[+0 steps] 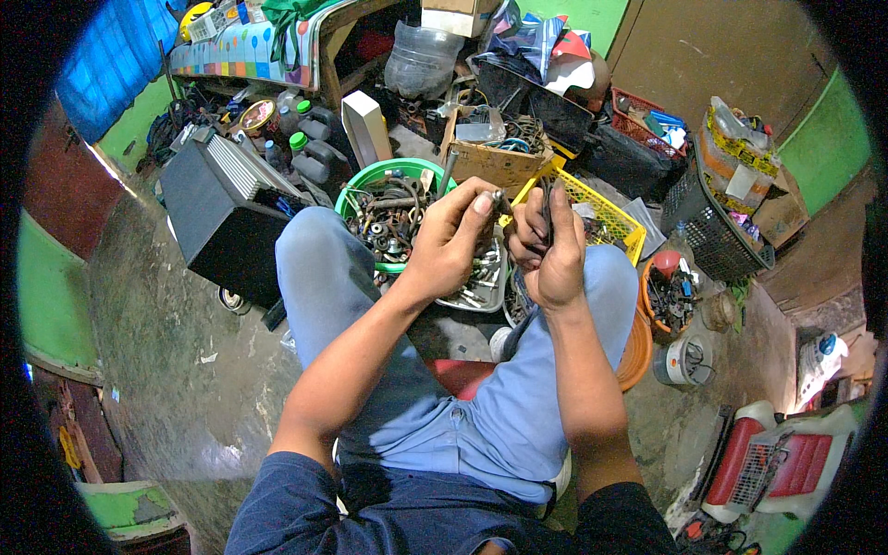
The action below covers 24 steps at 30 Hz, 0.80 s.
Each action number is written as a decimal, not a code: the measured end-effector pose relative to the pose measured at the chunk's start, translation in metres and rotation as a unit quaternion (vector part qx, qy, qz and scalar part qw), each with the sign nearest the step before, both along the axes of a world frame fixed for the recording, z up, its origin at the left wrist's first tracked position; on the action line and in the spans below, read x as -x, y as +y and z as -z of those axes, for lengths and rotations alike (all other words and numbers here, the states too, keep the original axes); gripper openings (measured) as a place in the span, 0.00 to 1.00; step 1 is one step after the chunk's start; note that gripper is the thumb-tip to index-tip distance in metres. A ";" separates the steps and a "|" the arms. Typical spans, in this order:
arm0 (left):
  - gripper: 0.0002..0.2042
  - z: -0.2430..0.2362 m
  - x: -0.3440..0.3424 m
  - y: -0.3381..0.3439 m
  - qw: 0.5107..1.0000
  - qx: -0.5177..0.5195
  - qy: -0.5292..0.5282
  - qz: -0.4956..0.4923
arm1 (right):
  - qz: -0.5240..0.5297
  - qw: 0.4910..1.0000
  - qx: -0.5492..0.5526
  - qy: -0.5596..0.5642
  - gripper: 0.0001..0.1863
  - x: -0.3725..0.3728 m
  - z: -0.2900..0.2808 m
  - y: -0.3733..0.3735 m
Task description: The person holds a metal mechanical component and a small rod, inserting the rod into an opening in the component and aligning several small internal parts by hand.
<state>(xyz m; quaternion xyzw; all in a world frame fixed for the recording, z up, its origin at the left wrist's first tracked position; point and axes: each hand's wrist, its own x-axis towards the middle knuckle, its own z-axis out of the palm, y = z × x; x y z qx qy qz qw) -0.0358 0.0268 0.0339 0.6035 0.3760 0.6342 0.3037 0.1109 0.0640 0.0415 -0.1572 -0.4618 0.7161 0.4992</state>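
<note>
My left hand is closed, thumb pressed against the fingers, on a small metal part that looks like a bolt end. Close beside it on the right, my right hand wraps round a dark, narrow piece whose kind I cannot make out. A grey metal rod rises behind my left hand; whether that hand holds it is hidden. Below and left of my hands stands a green basin full of loose metal parts. A grey tray with shiny small parts is partly covered by my left hand.
Beyond my right hand lies a yellow plastic crate. A wooden box of wires stands behind. Right of my knee are an orange tub and a white bucket; a black cabinet leans at left.
</note>
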 end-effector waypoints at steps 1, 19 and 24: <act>0.14 0.000 -0.001 0.001 1.000 0.015 -0.008 0.000 | 0.019 1.000 -0.004 -0.005 0.25 0.001 -0.001 -0.001; 0.14 0.004 -0.008 0.002 0.995 0.065 -0.072 0.009 | 0.231 0.954 -0.116 -0.153 0.16 0.011 0.011 0.003; 0.13 0.002 -0.006 0.000 0.995 0.089 -0.040 -0.009 | 0.238 0.948 -0.125 -0.172 0.17 0.015 0.009 0.001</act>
